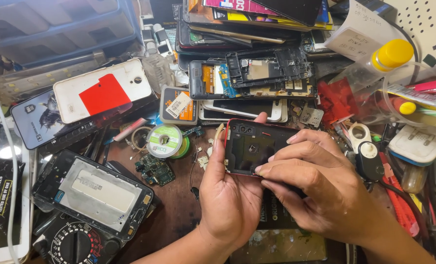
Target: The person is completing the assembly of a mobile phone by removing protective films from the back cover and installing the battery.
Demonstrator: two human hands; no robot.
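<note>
Head camera, looking down. What do you see?

— Two hands with a phone back shell (pixel 253 146). It is black inside with a red edge.

— Who holds it?

— The left hand (pixel 230 193) is under it, palm up. Its thumb goes up the left edge and its fingers (pixel 262 117) curl around the far side. So it is grasping the shell.

— And the other hand?

— The right hand (pixel 320 188) comes from the right. Its fingers (pixel 276 157) are bent and press on the right part of the shell.

— Where is the shell?

— In the middle, just above the brown surface (pixel 178 215).

— What else is there?

— A green spool (pixel 164 140) to the left, a small circuit board (pixel 155 170) near it, and an opened phone frame (pixel 93 193) at the lower left. A white phone with a red patch (pixel 103 90) lies further up.
</note>
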